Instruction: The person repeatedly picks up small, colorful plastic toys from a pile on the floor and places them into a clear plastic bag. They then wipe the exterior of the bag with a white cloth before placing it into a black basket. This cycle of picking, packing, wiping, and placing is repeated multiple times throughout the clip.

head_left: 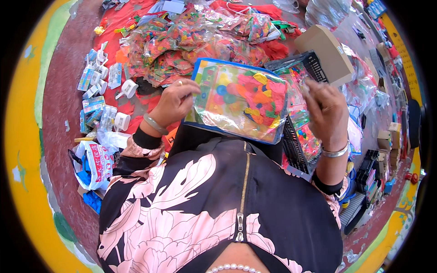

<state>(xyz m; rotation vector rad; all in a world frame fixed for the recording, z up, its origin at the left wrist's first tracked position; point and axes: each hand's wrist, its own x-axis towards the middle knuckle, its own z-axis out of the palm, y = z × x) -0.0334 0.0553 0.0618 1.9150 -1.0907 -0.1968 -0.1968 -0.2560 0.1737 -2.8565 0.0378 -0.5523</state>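
Note:
A clear plastic bag of colourful balloons (pixel 261 98) lies flat across my lap on a blue-edged board (pixel 200 68). The balloons gather in the bag's right half, and a printed card with bright round shapes shows on the left. My left hand (pixel 175 102) is at the bag's left edge, its fingers pinched on that edge. Raised beside the bag's right edge, my right hand (pixel 327 111) has its fingers curled in toward the thumb. Its fingertips are slightly smeared, and anything between them is too small to make out.
Many similar balloon packets (pixel 168 41) are heaped on red cloth ahead. A black crate (pixel 296 148) with more packets stands at my right, near an open cardboard box (pixel 325 54). White plastic pumps (pixel 127 88) and a white carrier bag (pixel 100 164) lie at left.

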